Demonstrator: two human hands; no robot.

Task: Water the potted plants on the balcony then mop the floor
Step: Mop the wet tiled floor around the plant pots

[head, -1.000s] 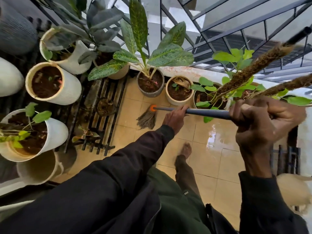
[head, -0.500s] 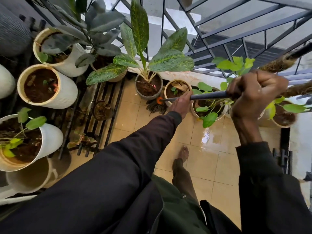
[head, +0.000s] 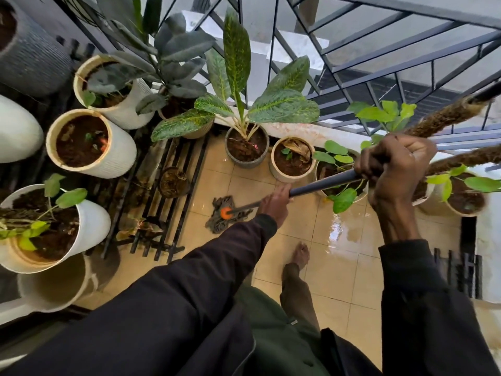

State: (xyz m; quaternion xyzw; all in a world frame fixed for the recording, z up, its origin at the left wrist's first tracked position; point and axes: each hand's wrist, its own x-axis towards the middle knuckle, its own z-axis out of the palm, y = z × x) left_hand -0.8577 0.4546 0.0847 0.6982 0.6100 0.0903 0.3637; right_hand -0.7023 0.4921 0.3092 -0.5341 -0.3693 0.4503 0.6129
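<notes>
Right of the black plant rack [head: 173,229], the tiled floor [head: 339,267] shines wet, so mopping looks to be the step in hand. Right hand [head: 393,169] and left hand [head: 275,203] both grip the mop handle [head: 322,184]; its string mop head [head: 225,215] lies just beside the rack. The next move likely calls for a steady pull across drier tiles.

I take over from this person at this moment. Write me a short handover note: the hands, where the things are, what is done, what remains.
Left hand: grips the mop handle low down.
Right hand: grips it higher up.
Mop head: on the floor tiles, beside the black rack, in front of the grey pot.
Done: tiles at right shine wet; pot soil looks dark, so watering seems done.
To do: mop the rest, likely the duller tiles by the rack.
</notes>
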